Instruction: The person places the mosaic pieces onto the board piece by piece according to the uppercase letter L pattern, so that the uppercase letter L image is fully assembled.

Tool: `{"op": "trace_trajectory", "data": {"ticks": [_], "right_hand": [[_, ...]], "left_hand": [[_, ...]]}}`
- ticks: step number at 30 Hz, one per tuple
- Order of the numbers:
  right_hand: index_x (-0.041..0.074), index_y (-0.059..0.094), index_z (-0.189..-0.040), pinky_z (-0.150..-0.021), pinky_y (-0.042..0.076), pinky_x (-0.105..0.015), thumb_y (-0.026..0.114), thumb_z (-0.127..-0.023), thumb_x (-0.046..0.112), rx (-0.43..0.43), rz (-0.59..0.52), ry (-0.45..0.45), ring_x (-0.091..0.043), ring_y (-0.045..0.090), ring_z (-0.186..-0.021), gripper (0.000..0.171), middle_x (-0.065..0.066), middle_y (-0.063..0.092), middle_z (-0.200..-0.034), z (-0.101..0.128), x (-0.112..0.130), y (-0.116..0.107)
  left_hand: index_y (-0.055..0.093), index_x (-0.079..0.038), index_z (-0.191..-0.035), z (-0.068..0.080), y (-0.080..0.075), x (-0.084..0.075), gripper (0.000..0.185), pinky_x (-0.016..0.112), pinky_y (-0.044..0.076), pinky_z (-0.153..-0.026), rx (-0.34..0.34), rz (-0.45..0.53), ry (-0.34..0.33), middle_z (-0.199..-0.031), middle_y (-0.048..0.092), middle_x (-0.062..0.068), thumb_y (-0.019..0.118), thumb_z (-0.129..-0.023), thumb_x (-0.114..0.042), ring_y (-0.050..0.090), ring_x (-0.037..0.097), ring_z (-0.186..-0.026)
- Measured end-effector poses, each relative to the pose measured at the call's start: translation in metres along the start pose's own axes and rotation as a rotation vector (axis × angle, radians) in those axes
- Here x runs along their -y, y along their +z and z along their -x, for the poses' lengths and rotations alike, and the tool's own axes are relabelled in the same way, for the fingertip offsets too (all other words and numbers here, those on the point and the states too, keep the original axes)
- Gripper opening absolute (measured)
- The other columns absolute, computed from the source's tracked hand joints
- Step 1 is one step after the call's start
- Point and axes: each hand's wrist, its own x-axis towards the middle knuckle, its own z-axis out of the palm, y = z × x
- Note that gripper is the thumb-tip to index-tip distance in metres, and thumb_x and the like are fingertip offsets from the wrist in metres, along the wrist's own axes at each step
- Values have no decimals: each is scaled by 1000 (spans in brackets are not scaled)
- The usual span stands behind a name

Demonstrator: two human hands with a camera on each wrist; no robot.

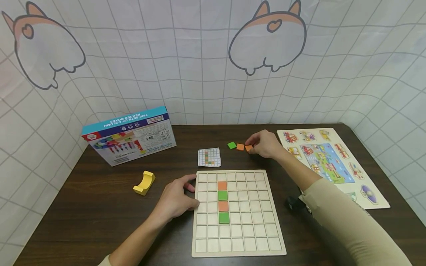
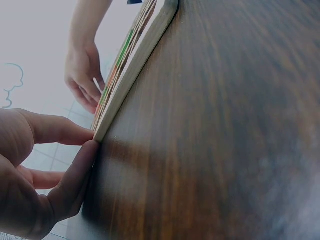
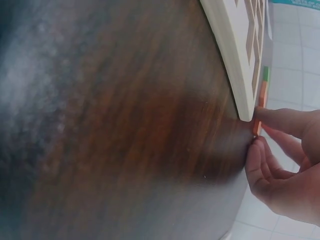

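Observation:
A wooden grid board (image 1: pixel 253 221) lies flat on the dark table, with orange and green tiles (image 1: pixel 223 201) alternating down one column. My left hand (image 1: pixel 191 192) rests on the table, fingertips against the board's left edge (image 2: pixel 135 65); thumb and forefinger (image 2: pixel 75 170) touch that edge and hold nothing. Beyond the board, my right hand (image 1: pixel 254 145) pinches a loose orange tile (image 1: pixel 248 148) that lies on the table, seen between thumb and forefinger (image 3: pixel 257 127) in the right wrist view. Another orange tile (image 1: pixel 240 146) and a green tile (image 1: pixel 231 145) lie just to its left.
A small pattern card (image 1: pixel 209 157) lies behind the board. A blue toy box (image 1: pixel 129 135) stands at the back left, a yellow curved block (image 1: pixel 144 182) in front of it. A vehicle peg puzzle (image 1: pixel 332 162) fills the right side. A patterned cloth wall surrounds the table.

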Motion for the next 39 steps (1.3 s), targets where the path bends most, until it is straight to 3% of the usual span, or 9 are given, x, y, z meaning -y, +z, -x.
{"op": "trace_trajectory", "data": {"ticks": [39], "right_hand": [[5,79,-102,-86,54,-46,82,-87,12,-30,62,-34,-27,67,-93,17,-10,76,-96,4,4,-2]], "left_hand": [[59,-9,-145,0,0,-1,80,30,52,-55,-7,15,6,-100,65,8,84,-70,4,62,17,-62]]}}
